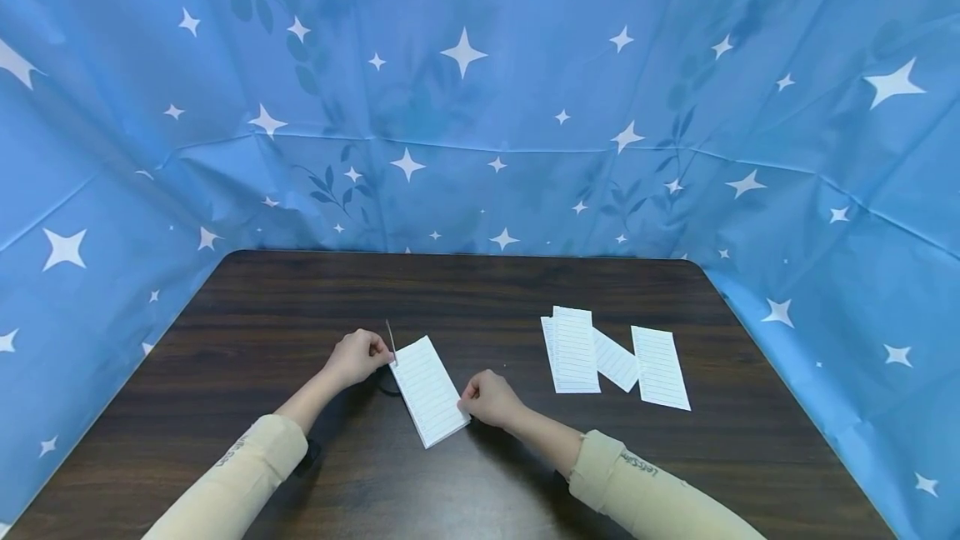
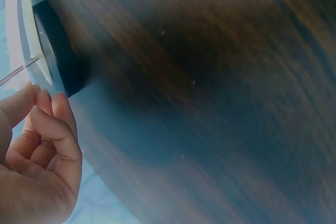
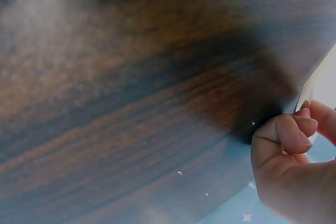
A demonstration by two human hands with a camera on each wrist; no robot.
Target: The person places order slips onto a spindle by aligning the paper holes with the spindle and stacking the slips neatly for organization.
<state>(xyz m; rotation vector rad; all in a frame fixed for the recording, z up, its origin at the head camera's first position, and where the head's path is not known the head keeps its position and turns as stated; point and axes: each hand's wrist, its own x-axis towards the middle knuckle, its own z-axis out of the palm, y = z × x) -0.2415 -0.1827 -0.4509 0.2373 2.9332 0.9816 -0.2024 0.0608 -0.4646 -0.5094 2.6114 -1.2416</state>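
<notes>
A small stack of white lined paper slips point(image 1: 429, 394) is held slanted above the table. My left hand point(image 1: 362, 357) pinches its upper left corner between thumb and fingers. On the opposite side, my right hand point(image 1: 491, 398) pinches the lower right edge. A thin metal spike point(image 1: 391, 338) sticks up at the left corner, beside the left fingertips. Its dark base point(image 1: 387, 383) is partly hidden beneath the slips. From the left wrist, the spike point(image 2: 18, 72) appears to pass through the paper, close to the black base point(image 2: 62, 51).
Several more lined slips point(image 1: 576, 352) overlap on the right side of the table, with a single slip point(image 1: 660, 367) farther right. The dark wooden table point(image 1: 315, 290) is backed by a blue star-patterned curtain point(image 1: 465, 107).
</notes>
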